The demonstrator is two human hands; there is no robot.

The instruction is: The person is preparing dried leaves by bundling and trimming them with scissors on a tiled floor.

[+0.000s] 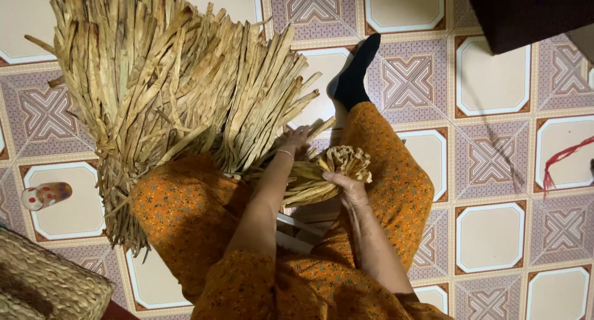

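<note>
Two hands (left (296,139), right (348,185)), one small folded straw bundle (331,171), one big straw sheaf (173,85)

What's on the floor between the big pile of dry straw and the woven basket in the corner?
In the head view, a small bottle lies on its side on a floor tile, between the straw pile and the woven basket.
</note>
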